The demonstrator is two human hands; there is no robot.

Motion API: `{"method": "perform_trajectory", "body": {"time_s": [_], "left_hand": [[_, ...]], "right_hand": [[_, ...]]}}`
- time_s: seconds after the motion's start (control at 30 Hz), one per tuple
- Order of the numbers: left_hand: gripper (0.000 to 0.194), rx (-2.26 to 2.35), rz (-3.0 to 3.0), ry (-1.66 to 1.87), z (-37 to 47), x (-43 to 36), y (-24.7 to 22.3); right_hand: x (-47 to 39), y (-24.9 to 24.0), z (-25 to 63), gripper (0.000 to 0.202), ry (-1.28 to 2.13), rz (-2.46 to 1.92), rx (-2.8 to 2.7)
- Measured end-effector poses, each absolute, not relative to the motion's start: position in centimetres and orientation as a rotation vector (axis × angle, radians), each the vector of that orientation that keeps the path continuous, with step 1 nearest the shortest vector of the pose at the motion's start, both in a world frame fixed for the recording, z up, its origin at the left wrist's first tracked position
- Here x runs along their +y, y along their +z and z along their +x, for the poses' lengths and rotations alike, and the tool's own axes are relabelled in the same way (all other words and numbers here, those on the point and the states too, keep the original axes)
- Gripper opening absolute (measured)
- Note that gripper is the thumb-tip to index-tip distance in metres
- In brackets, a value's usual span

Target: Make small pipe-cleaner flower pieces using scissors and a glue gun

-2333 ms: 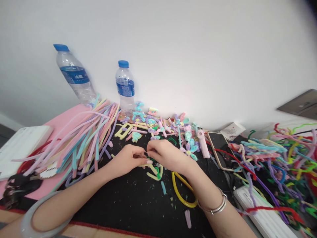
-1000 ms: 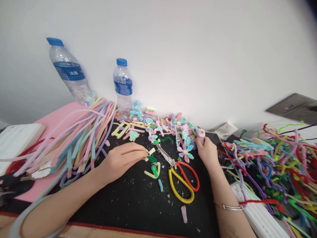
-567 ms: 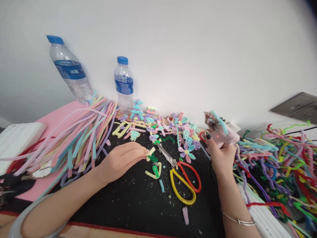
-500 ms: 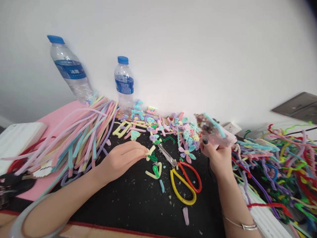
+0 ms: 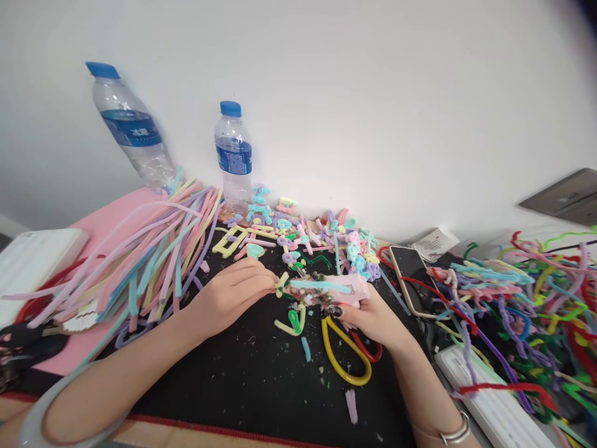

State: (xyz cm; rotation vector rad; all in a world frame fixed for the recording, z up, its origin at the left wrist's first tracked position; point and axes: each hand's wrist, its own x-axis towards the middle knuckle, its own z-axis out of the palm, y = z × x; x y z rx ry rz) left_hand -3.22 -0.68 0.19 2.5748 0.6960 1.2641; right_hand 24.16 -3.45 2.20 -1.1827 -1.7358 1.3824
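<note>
My left hand (image 5: 237, 295) pinches a small pale yellow and green pipe-cleaner piece (image 5: 282, 283) in its fingertips. Closed round a pink glue gun (image 5: 357, 287), my right hand (image 5: 373, 317) holds it level with its tip toward that piece. Bits of coloured fluff crust the gun's front, and a light blue strip runs along its top. Below the gun, scissors (image 5: 347, 364) with yellow and red handles lie on the black mat; their blades are mostly hidden. Another yellow and green pipe-cleaner piece (image 5: 293, 322) lies beneath the gun's tip.
Finished pipe-cleaner flowers and shapes (image 5: 357, 255) line the mat's back edge. A pipe-cleaner bundle (image 5: 163, 249) lies left, a tangled heap (image 5: 550, 311) right. Two water bottles (image 5: 233, 155) stand by the wall. A phone (image 5: 410, 280) and white power strip (image 5: 489, 398) are at right.
My right hand has brought the glue gun left and down, from above the flowers to beside the piece in my left hand. The phone has come into sight. My left hand has hardly moved.
</note>
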Motion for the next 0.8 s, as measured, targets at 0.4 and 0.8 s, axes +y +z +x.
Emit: {"method": "perform_trajectory", "body": {"time_s": [0.4, 0.8], "left_hand": [[0.018, 0.687, 2.57, 1.261, -3.26, -0.78, 0.29], [0.023, 0.641, 2.559, 1.287, -3.07, -0.73, 0.32]], "right_hand": [[-3.59, 2.29, 23.96, 0.036, 1.354, -1.157, -1.764], [-3.33, 2.35, 24.22, 0.032, 1.262, -1.129, -1.825]]}}
